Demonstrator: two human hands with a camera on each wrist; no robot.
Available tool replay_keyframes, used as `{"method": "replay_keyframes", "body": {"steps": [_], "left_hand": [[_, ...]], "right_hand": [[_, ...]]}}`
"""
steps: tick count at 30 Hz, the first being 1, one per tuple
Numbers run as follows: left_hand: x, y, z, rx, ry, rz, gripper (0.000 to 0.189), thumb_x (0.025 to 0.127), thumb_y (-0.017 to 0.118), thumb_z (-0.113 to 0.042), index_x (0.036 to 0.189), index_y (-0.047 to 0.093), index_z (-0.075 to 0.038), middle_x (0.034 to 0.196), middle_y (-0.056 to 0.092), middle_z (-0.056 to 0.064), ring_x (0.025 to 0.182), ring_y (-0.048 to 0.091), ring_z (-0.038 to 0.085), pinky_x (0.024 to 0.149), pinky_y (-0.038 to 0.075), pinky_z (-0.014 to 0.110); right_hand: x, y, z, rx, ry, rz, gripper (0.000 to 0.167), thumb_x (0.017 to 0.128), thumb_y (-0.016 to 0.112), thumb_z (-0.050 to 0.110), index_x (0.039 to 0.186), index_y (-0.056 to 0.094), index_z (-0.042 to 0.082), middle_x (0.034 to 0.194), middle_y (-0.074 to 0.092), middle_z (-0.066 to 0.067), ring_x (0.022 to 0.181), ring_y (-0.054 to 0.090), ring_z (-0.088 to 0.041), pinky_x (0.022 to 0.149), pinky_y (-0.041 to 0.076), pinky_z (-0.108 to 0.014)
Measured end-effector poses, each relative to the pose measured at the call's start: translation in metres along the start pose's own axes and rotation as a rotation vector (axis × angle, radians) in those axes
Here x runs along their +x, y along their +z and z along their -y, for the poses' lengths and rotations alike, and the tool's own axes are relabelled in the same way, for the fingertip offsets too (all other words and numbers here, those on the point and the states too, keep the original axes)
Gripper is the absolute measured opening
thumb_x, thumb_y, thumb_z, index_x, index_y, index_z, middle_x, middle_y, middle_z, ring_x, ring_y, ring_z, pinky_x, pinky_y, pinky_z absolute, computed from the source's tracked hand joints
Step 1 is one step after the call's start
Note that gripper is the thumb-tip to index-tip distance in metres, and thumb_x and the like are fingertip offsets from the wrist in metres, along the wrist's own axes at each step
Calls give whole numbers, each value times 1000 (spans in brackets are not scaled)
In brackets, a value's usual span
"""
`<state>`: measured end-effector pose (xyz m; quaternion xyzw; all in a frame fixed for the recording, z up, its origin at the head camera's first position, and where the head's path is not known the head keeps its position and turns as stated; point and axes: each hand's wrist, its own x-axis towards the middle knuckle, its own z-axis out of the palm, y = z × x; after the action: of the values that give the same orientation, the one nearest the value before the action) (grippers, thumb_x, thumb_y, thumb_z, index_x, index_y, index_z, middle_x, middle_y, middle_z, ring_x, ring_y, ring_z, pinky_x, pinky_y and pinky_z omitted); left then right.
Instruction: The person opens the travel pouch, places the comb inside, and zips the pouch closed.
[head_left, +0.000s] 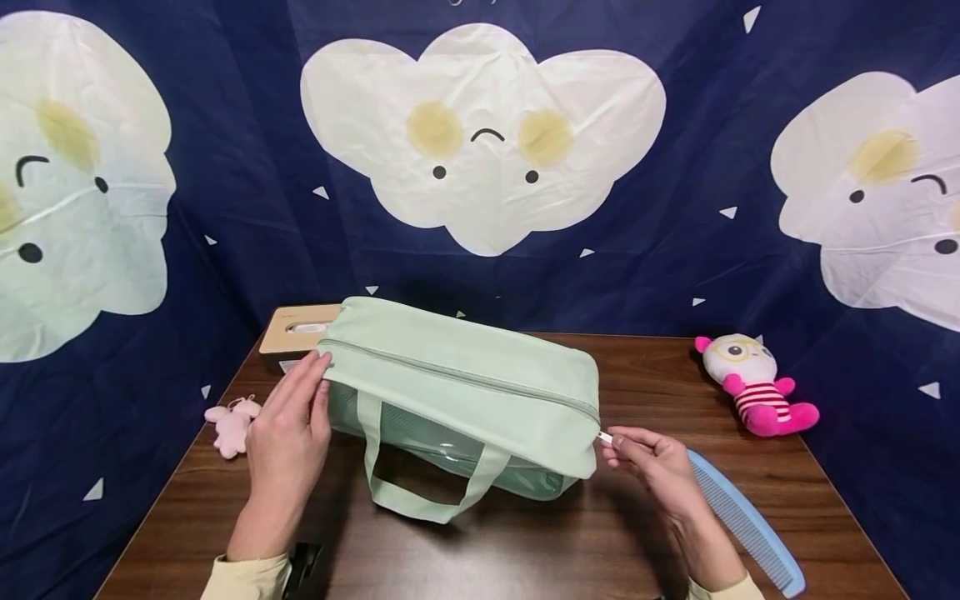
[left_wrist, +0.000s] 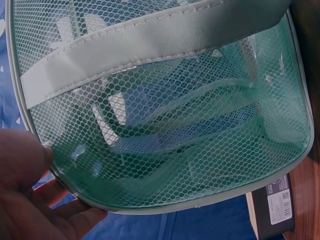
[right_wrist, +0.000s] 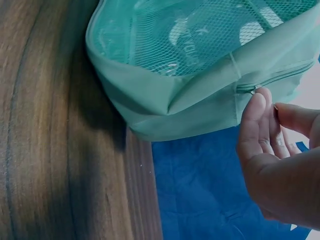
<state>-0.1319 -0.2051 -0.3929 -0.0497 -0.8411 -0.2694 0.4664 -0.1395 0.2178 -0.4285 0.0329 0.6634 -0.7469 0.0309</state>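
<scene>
A mint-green toiletry bag (head_left: 465,367), with a mesh-and-clear side panel (left_wrist: 180,125) and a strap handle (head_left: 420,502), stands on the table. Its top zipper (head_left: 465,377) runs shut from end to end. My left hand (head_left: 288,433) grips the bag's left end, thumb on the near side and fingers round the edge. At the right end my right hand (head_left: 663,471) pinches the white zipper pull (head_left: 605,437) between thumb and fingers. Blurred blue and white contents show through the mesh in the left wrist view.
A light blue comb (head_left: 746,521) lies beside my right forearm. The pink-and-white plush toy (head_left: 753,387) sits at the back right. Left of the bag is a small pink plush (head_left: 231,427); behind it stands a wood-topped box (head_left: 288,333). Dark blue cloth (head_left: 247,167) surrounds the table.
</scene>
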Motion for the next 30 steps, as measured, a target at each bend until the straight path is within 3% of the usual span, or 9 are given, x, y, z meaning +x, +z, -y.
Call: {"method": "replay_keyframes", "body": {"steps": [4, 9, 15, 22, 30], "left_hand": [[1, 0, 0, -1, 4, -6, 38, 92, 70, 4, 128, 72, -5, 130, 70, 17, 116, 67, 42, 84, 51, 63], [1, 0, 0, 3, 0, -9, 37, 92, 70, 3, 128, 72, -5, 130, 70, 17, 117, 67, 41, 86, 51, 62], [0, 0, 1, 5, -2, -4, 37, 92, 69, 3, 128, 72, -5, 130, 70, 17, 117, 67, 40, 87, 51, 61], [-2, 0, 2, 1, -7, -3, 37, 92, 69, 3, 128, 72, -6, 130, 70, 16, 118, 67, 40, 86, 51, 61], [-3, 0, 2, 0, -2, -23, 38, 90, 70, 6, 126, 73, -7, 129, 72, 15, 116, 69, 39, 84, 52, 60]], "right_hand": [[0, -6, -1, 34, 17, 148, 21, 98, 56, -8, 110, 73, -4, 91, 79, -2, 81, 75, -9, 76, 61, -24], [0, -13, -7, 123, 93, 360, 34, 101, 51, -9, 103, 77, 14, 94, 79, 0, 86, 75, -8, 79, 60, -23], [3, -17, -8, 103, 116, 433, 30, 101, 51, -6, 105, 76, 11, 94, 77, -1, 83, 73, -7, 76, 60, -22], [6, -24, -14, 103, 107, 609, 34, 104, 44, -5, 110, 73, 11, 98, 75, 1, 86, 70, -5, 79, 58, -20], [2, -25, -10, 181, 71, 597, 38, 105, 41, -5, 110, 74, 13, 99, 75, 3, 87, 69, -4, 78, 57, -18]]}}
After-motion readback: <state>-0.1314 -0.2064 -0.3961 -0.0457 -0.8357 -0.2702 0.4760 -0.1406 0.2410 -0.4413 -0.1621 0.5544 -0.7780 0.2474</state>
